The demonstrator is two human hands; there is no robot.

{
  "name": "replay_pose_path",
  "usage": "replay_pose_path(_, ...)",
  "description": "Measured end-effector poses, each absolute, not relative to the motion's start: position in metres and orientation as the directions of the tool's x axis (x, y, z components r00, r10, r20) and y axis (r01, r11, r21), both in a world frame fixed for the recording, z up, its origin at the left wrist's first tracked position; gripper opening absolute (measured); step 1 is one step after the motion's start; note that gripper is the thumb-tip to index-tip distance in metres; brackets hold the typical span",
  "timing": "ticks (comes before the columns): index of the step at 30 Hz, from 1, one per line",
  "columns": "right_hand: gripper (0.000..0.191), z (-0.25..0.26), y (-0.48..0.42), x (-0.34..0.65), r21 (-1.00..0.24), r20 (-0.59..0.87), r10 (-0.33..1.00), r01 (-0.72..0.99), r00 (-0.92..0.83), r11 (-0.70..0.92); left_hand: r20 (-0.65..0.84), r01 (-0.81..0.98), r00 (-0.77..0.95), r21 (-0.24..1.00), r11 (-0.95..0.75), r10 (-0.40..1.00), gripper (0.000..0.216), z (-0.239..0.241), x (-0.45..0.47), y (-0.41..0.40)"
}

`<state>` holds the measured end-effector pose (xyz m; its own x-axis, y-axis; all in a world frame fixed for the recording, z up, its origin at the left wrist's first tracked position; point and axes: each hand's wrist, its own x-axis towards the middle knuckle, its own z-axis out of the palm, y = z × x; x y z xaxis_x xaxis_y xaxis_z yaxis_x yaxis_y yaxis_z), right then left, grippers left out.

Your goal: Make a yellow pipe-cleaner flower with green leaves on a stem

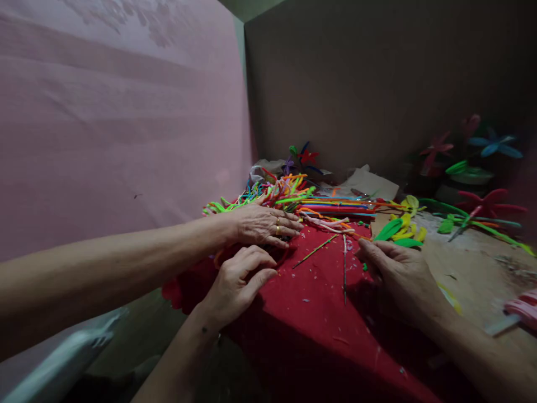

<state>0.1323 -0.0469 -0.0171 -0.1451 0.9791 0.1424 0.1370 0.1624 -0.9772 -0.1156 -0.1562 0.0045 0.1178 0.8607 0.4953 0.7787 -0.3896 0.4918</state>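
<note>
Your left hand (240, 281) at seven o'clock curls loosely over the red cloth (302, 324), while your right hand (390, 268) at four narrows beside green leaves (389, 229), its hold impossible to tell.

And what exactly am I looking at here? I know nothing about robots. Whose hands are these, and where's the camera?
There's no robot here, only people. This single picture comes from a camera worn on someone's head, looking forward and down. The wearer's left hand is loosely curled over a red cloth, with nothing visibly held. Their right hand is pinched near an orange fuzzy stem; whether it grips it is hard to tell. The ringed hand, seemingly another person's, is at a pile of colourful fuzzy stems. Two thin sticks lie on the cloth; a pinkish-red flower is at the right.
</note>
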Motion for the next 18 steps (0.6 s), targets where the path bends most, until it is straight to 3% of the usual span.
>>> replay_pose_path(7, 0.042, -0.019, -0.045, 0.132, -0.973, 0.143, 0.977, 0.160, -0.157, 0.168, 0.447, 0.791, 0.186, 0.461, -0.404, 0.875, 0.012, -0.003, -0.115, -0.148)
replay_pose_path(18, 0.038, -0.015, -0.049, 0.134, -0.955, 0.179, 0.966, 0.204, -0.186, 0.216, 0.598, 0.862, 0.121, 0.332, -0.382, 0.792, 0.014, -0.007, -0.120, -0.141)
